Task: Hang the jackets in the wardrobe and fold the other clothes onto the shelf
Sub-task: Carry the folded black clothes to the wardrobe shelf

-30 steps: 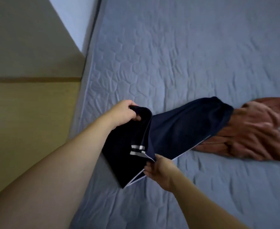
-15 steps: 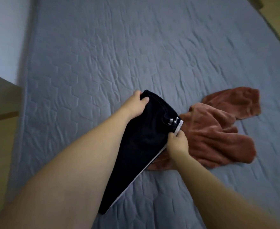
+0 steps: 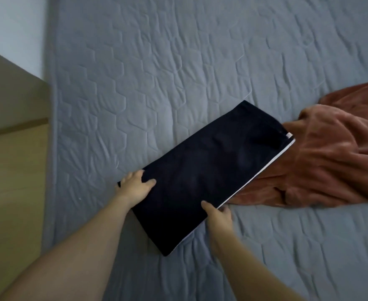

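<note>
A dark navy garment (image 3: 202, 172) with a thin white side stripe lies folded in a long flat strip on the grey quilted bed (image 3: 157, 72). Its far end overlaps a crumpled rust-brown fleece garment (image 3: 322, 157) at the right. My left hand (image 3: 135, 186) grips the near left corner of the navy garment, thumb on top. My right hand (image 3: 217, 216) pinches the near right edge by the white stripe, thumb on the cloth and fingers under it.
The bed's left edge (image 3: 50, 148) runs down the frame beside a tan wooden surface (image 3: 13, 174). A pale wall (image 3: 11, 31) shows at the top left. Bare quilt stretches above and below the clothes.
The navy garment was held up and doubled over in both hands; now it lies flat on the bed. Both hands slid from its far end to the near corners.
</note>
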`<action>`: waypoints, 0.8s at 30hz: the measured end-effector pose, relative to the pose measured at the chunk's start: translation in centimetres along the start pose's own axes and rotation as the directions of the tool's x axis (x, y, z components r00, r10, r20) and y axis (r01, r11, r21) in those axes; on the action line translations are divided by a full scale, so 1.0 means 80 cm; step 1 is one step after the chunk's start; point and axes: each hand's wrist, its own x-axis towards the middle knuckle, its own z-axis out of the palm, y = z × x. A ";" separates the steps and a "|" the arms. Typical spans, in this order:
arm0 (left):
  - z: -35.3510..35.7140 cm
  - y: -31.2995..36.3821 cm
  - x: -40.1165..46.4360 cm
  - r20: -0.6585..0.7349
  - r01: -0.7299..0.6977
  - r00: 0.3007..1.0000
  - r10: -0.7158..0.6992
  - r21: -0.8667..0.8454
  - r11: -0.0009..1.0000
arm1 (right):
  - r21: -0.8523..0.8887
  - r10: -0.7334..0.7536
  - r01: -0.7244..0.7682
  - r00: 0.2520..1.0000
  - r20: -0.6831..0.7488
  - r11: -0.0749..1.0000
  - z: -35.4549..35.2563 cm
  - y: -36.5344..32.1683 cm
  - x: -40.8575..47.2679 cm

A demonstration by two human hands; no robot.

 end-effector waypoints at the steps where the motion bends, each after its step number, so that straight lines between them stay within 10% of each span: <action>1: -0.002 -0.012 0.005 -0.016 -0.012 1.000 0.012 0.001 1.000 | -0.021 0.036 -0.035 0.998 0.056 0.999 0.008 0.017 -0.002; 11: -0.020 -0.104 0.040 0.049 -0.289 0.936 0.350 -0.464 0.837 | 0.049 0.259 -0.263 0.963 0.079 0.964 0.088 0.145 -0.020; 24: -0.097 -0.379 -0.054 0.084 0.256 0.966 -0.245 -0.172 0.951 | -0.095 0.654 -0.652 0.721 0.229 0.752 0.237 0.314 -0.178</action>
